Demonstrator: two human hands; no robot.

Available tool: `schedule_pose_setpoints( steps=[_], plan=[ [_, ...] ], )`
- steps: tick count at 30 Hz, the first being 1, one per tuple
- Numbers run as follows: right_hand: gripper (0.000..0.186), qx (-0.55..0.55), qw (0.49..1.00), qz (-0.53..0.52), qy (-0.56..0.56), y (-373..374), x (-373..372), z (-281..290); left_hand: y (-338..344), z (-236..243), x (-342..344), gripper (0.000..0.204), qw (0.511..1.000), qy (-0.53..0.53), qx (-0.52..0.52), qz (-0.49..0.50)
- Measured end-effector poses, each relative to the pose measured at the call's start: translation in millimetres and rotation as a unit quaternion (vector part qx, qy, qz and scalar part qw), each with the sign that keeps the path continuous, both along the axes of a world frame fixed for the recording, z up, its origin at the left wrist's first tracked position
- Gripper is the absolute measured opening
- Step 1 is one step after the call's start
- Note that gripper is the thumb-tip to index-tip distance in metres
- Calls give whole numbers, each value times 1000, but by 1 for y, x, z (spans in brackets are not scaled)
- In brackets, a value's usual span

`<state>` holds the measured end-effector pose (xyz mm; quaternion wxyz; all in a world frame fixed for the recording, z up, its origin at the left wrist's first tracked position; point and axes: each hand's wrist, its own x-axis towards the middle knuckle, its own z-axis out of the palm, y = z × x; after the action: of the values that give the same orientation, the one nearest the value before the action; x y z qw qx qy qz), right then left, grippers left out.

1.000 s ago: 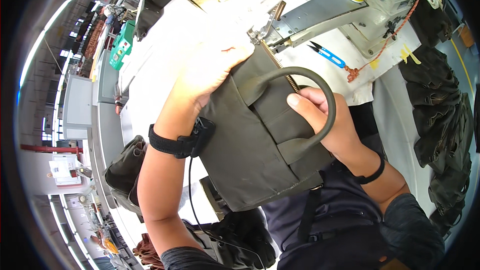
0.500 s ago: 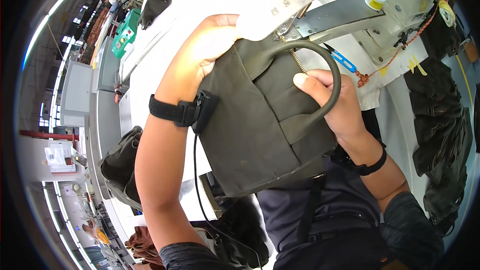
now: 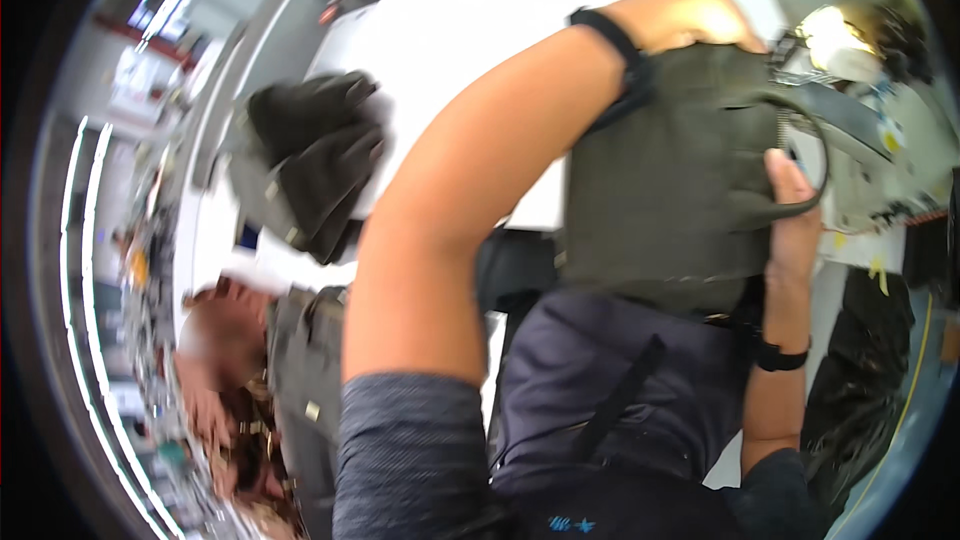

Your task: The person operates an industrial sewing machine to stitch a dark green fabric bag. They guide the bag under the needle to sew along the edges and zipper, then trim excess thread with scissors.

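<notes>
A dark olive bag [image 3: 650, 200] with a looped handle [image 3: 822, 155] and a zipper [image 3: 782, 132] lies at the right of centre, blurred by motion, beside the sewing machine [image 3: 900, 135]. My left hand [image 3: 700, 15] is closed on the bag's top edge, its fingertips partly hidden near the machine. My right hand [image 3: 795, 210] grips the bag's right side by the zipper, its thumb inside the handle loop.
Another olive bag [image 3: 310, 165] sits on the white tabletop [image 3: 460, 20] at the left. Reddish-brown items [image 3: 230, 450] and grey-olive pieces [image 3: 305, 360] are piled lower left. Dark material [image 3: 860, 360] lies at the right, beside a yellow floor line.
The view has swung left, so the bag, machine and both hands sit further right in the picture, and more of the left-side piles shows. Both hands remain on the bag.
</notes>
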<state>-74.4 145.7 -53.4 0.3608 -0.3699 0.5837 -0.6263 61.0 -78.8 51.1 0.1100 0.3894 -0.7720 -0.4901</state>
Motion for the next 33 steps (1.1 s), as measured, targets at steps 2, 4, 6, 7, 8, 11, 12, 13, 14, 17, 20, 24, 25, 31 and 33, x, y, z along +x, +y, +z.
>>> schedule_pose_setpoints(
  steps=[2, 4, 6, 7, 8, 11, 12, 13, 14, 17, 20, 24, 25, 31, 33],
  plan=[
    [30, -11, 999, 36, -19, 5, -18, -13, 5, 1, -12, 49, 989, -27, -146, -21],
    [30, -38, 997, 55, -35, 8, -11, -21, 2, -2, -4, 55, 962, -66, -263, -18],
    [30, -49, 997, 25, -50, 16, -7, -24, 0, -11, -16, 58, 950, -89, -298, -26],
    [29, -50, 999, 14, -13, 23, -15, -21, 2, -10, -28, 60, 946, -109, -305, -23],
    [29, -48, 997, -9, 56, 27, -20, -20, 13, -1, -21, 54, 940, -72, -327, -62],
    [29, -35, 997, 74, 14, 38, -5, -11, 41, -2, 46, 32, 785, -60, -592, -173],
    [30, -17, 996, 80, 34, 46, 6, 5, 97, 25, 69, 34, 833, -86, -541, -82],
    [29, 16, 995, 96, -7, 57, 18, 23, 130, 22, 94, 40, 827, -39, -559, -47],
    [30, -25, 993, 101, 54, 65, 0, 12, 167, 22, 80, 43, 835, -47, -544, -67],
    [30, -10, 991, 107, 86, 87, -18, 15, 242, 19, 65, 49, 856, -78, -500, -106],
    [32, 43, 985, 168, 5, 90, -20, 26, 281, -10, 53, 60, 869, -59, -484, -86],
    [31, 16, 982, 144, -123, 84, -1, 29, 284, -47, 37, 56, 829, 2, -559, 3],
    [32, 20, 980, 137, -141, 85, 2, 30, 281, -54, 34, 55, 817, 22, -576, 26],
    [37, 22, 976, 124, -179, 85, 9, 28, 263, -61, 38, 29, 748, 63, -660, 37],
    [37, 5, 975, 138, -174, 83, 8, 22, 260, -58, 39, 26, 744, 68, -665, 27]
  ],
)
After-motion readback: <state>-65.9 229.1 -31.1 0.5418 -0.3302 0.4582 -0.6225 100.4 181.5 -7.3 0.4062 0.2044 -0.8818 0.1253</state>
